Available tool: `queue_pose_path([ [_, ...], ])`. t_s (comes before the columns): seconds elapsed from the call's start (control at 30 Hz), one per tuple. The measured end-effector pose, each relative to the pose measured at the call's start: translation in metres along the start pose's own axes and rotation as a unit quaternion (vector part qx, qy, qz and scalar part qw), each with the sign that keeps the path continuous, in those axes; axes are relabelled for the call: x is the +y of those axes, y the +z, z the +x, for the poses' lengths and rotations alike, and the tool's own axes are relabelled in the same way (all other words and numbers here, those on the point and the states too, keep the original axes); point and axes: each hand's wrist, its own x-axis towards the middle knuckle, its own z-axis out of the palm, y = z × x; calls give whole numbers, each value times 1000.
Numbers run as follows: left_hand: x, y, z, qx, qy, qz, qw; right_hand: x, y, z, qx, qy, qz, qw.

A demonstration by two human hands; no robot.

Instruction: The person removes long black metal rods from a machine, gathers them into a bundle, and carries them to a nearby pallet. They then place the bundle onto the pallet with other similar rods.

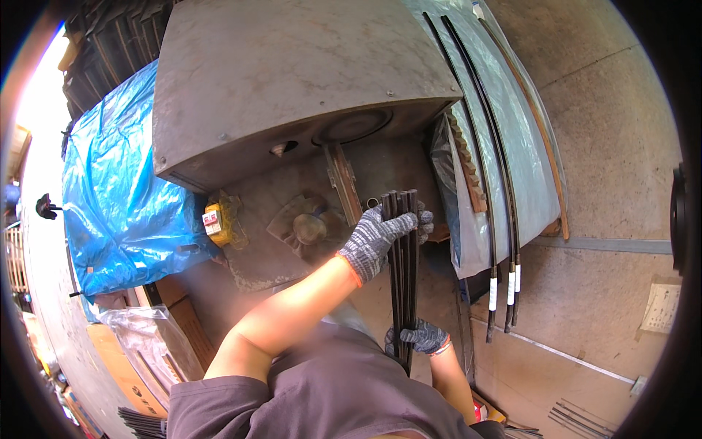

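Note:
A bundle of several thin dark metal rods (397,271) stands out in front of my body, running away from me. My left hand (374,240), in a grey knitted glove with an orange cuff, wraps round the bundle near its far end. The rod tips stick out just past its fingers. Closer to my body, my right hand (424,337), in a matching glove, is closed round the lower part of the same rods. The near ends of the bundle are hidden against my dark shirt.
A large grey metal box (307,58) fills the far middle. Long dark rods (488,110) with white-banded ends lie on plastic sheeting (537,146) to the right. A blue tarp (117,190) covers something at left, with a yellow object (228,225) beside it. Cardboard (121,351) sits at lower left.

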Motion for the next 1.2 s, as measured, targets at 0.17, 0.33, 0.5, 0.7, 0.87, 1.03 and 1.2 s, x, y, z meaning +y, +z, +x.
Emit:
queue_pose_path([
  [0.17, -2, -1, 3, 45, 7, 39, 998, -2, 0, 0, 7, 5, -16, 1000],
  [0.33, -1, 3, 0, 72, 10, 59, 996, -4, 4, 0, 10, 3, -8, 1000],
  [0.5, 1, 6, -1, 93, 2, 76, 993, -8, 9, 0, 14, -2, -15, 1000],
  [0.7, 1, 6, -1, 119, 4, 122, 985, -9, 11, 1, 13, -6, -21, 1000],
  [0.87, 1, 6, -2, 138, 8, 142, 980, -5, 11, 3, 16, 0, -18, 1000],
  [1.03, 1, 6, -4, 123, 27, 129, 984, -2, 11, 4, 27, -3, -44, 999],
  [1.2, 1, 3, -7, 93, 41, 103, 989, -1, 13, 8, 32, 1, -50, 998],
])
